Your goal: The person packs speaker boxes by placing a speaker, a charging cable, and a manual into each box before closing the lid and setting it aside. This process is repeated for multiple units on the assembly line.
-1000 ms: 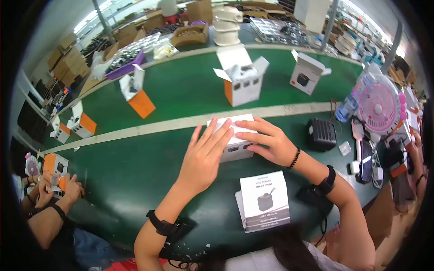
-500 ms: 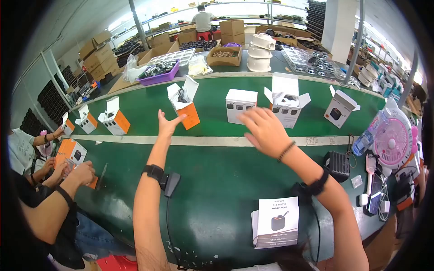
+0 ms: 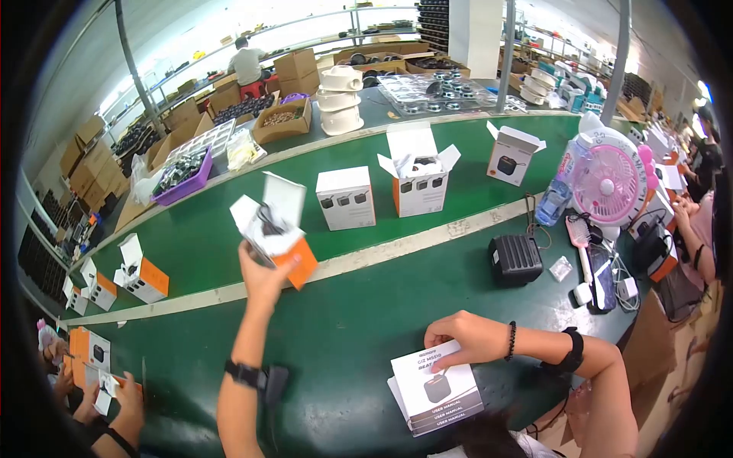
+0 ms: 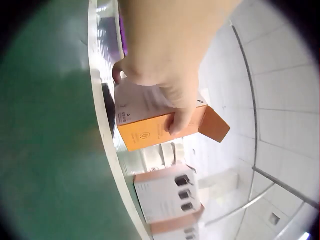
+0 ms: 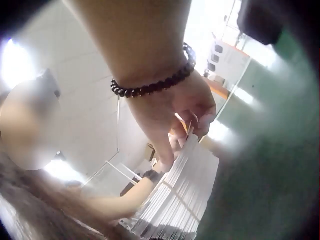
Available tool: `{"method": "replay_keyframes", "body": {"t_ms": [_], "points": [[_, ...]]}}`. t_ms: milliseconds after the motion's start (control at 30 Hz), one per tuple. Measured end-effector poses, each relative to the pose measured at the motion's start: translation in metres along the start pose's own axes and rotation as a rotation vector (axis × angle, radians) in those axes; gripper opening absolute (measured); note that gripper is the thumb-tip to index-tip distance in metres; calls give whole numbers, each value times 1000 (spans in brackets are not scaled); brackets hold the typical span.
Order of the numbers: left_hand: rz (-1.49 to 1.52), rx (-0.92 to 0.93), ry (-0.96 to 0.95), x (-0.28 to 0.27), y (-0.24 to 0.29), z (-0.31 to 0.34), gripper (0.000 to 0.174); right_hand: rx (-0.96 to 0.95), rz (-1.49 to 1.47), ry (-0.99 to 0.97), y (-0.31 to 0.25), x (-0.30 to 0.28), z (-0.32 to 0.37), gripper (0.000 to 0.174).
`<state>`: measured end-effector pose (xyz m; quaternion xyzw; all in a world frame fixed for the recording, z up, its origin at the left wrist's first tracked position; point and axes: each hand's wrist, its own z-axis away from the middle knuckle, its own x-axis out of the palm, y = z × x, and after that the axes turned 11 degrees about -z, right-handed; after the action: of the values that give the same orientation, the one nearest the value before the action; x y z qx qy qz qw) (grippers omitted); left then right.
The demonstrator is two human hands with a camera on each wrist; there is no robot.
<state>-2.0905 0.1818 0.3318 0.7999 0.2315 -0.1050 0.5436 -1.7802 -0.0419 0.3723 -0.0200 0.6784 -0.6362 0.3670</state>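
Note:
My left hand (image 3: 261,278) grips an orange-and-white carton (image 3: 303,263) by its side. The carton's lid stands up and a black cable (image 3: 271,221) shows in its mouth. In the left wrist view, the thumb lies across the orange face (image 4: 145,132) and the fingers pass behind the white side. My right hand (image 3: 473,337) is at the top edge of a stack of user manuals (image 3: 435,389), thumb over the front cover and fingers curled at the far edge. The right wrist view shows it pinching at the end of the thick paper stack (image 5: 182,192).
A closed white carton (image 3: 347,198), an open one (image 3: 420,191) and another (image 3: 513,156) stand beyond the pale strip. Several open cartons (image 3: 145,281) line the left. A black speaker (image 3: 515,259), pink fan (image 3: 609,183), bottle (image 3: 556,197) and hairbrush (image 3: 580,240) are at right.
Both hands left the closed carton, which now stands beyond the strip. My left hand has taken hold of the open carton and tilted it; my right hand has come back to the manuals.

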Motion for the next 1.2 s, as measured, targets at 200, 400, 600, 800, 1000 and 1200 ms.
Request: {"method": "replay_keyframes", "body": {"t_ms": [200, 400, 600, 800, 1000, 1200], "points": [[55, 120, -139, 6, 36, 117, 117, -283, 60, 36, -8, 2, -11, 19], [-140, 230, -355, -37, 78, 165, 96, -373, 3, 293, -50, -35, -6, 15], [10, 76, -455, -100, 132, 149, 32, -439, -404, 159, -88, -30, -6, 13], [890, 91, -1227, -58, 152, 164, 70, -839, -176, 111, -102, -5, -40, 9], [659, -105, -1117, -65, 166, 163, 25, -586, -329, 117, -113, -8, -24, 15], [329, 170, -945, -74, 164, 147, 29, -494, 127, 94, -125, -3, -31, 26]]}}
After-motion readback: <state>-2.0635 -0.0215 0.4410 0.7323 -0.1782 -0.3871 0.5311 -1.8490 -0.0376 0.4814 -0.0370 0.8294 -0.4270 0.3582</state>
